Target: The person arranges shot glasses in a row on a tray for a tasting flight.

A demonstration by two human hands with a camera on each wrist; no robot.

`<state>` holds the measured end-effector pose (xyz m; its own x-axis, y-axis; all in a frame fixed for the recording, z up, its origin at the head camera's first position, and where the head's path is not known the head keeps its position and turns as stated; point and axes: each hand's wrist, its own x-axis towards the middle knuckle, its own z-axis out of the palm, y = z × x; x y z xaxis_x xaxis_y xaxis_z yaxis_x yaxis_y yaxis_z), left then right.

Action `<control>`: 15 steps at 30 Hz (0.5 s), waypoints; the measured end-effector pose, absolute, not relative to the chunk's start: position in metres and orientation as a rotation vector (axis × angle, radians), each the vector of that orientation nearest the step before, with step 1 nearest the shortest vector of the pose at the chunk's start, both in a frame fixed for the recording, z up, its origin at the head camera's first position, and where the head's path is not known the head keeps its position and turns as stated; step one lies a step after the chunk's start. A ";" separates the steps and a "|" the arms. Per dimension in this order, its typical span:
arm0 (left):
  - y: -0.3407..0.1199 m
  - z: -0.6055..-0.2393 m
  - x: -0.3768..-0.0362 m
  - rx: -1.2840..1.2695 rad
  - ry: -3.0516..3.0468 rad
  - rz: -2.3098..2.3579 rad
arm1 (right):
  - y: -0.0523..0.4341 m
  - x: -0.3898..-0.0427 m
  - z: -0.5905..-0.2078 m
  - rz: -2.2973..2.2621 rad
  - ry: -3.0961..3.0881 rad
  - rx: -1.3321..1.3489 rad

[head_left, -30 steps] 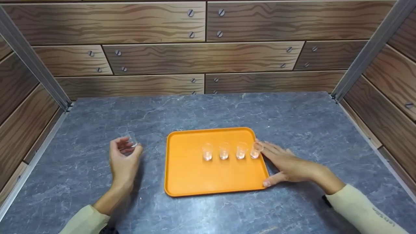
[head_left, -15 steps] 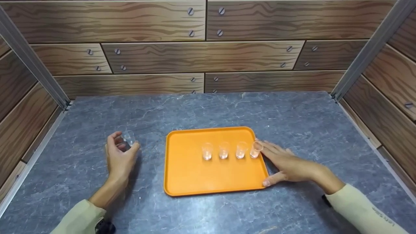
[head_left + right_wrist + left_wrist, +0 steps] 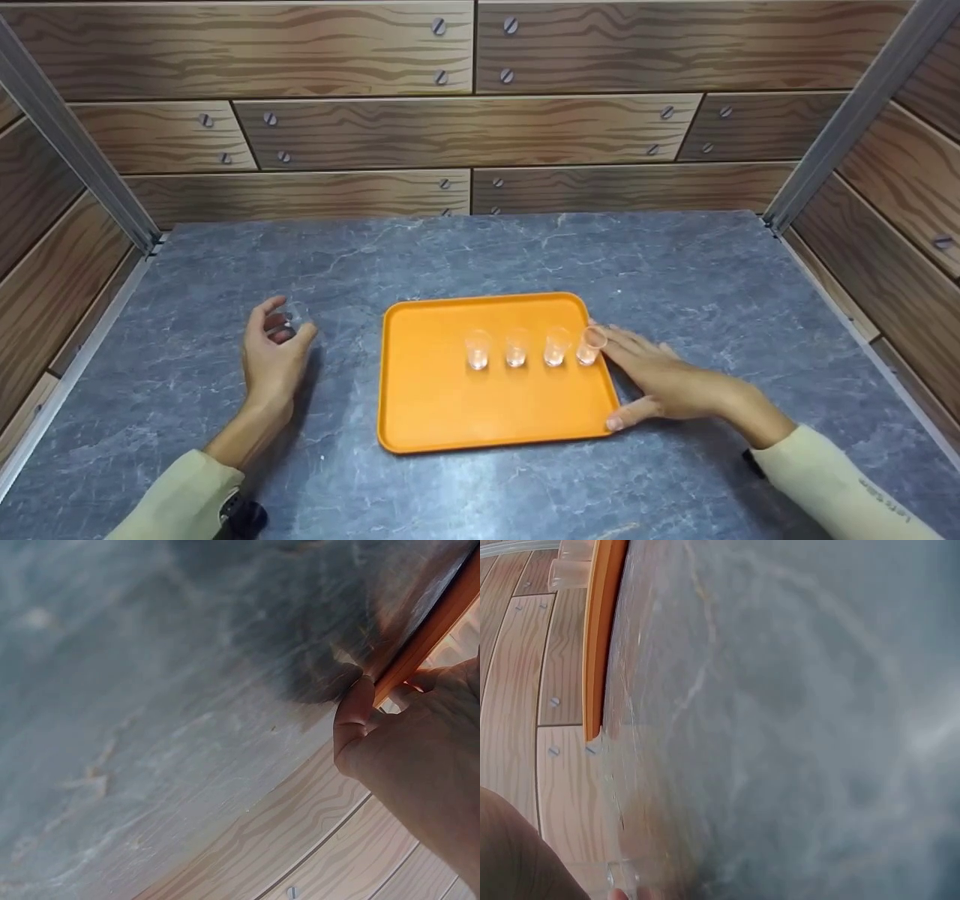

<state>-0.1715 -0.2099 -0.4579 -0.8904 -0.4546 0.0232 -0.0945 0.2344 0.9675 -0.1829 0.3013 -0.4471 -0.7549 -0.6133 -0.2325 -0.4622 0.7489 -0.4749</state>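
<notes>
Four glasses [image 3: 516,348] line the tray [image 3: 450,405] (right hand [image 3: 660,379] flat at its edge); left hand [image 3: 274,356] grips a fifth glass [image 3: 292,319]

The small clear glass [image 3: 289,321] pinched in the left hand [image 3: 274,358] has been brought lower, toward the tabletop [image 3: 225,262], and carried slightly nearer its left edge. It is now more hidden behind the curled fingers [image 3: 259,315]. The left forearm has been drawn back toward the near edge.

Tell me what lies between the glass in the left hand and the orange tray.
Only bare grey table separates the glass in the left hand from the orange tray, per the head view.
</notes>
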 end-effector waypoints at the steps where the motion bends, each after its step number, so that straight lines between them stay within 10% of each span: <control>1: -0.210 -0.457 -0.172 0.507 -2.218 -1.697 | 0.301 -0.183 -0.447 -0.555 2.573 -0.825; 15: -0.207 -0.460 -0.176 0.531 -2.201 -1.657 | 0.300 -0.184 -0.447 -0.512 2.585 -0.805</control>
<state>-0.1765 -0.2073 -0.4599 -0.8747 -0.4830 0.0411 -0.0940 0.2522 0.9631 -0.1838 0.2999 -0.4471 -0.7621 -0.5977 -0.2489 -0.4578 0.7693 -0.4456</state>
